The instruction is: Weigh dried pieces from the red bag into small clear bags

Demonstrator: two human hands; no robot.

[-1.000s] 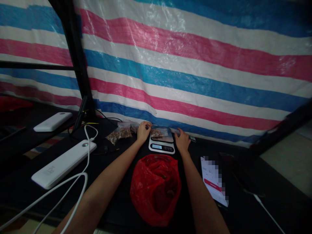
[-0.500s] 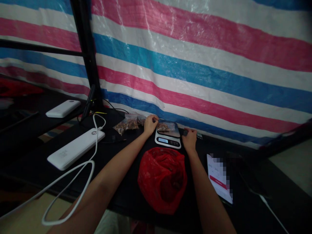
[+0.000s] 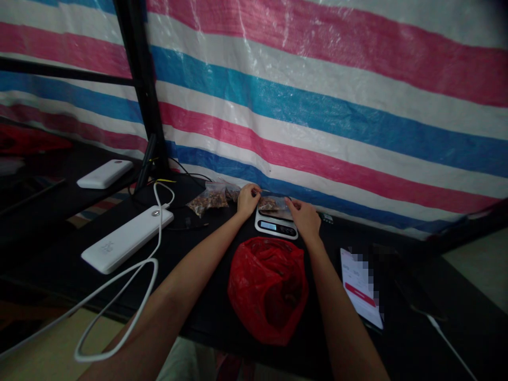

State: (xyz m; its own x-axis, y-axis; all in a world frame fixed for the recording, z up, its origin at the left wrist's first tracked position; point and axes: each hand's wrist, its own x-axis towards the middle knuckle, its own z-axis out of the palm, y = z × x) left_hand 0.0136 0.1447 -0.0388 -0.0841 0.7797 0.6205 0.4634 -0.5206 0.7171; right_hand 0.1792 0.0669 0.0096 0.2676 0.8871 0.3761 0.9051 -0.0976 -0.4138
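A small clear plastic bag (image 3: 273,204) with brown bits inside is at the digital kitchen scale (image 3: 277,228), over its plate. My right hand (image 3: 305,218) pinches the bag's right end. At the left end, the curled fingers of my left hand (image 3: 248,201) are closed on the bag's edge. The scale's small display is lit, but its figures are too blurred to read. In front of the scale stands a red plastic bag (image 3: 266,291), its mouth open and dark inside. Left of my left hand lie more filled clear bags (image 3: 210,199).
A white power bank (image 3: 123,241) with a looping white cable (image 3: 153,286) lies at left; another white power bank (image 3: 105,174) sits farther back. A lit phone (image 3: 359,288) is at right. A striped sheet (image 3: 297,116) hangs behind the black tabletop, beside a black post (image 3: 137,69).
My right hand has moved left from beside the scale onto the clear bag's right end. My left hand's fingers have come to the bag's left end. The view has shifted slightly.
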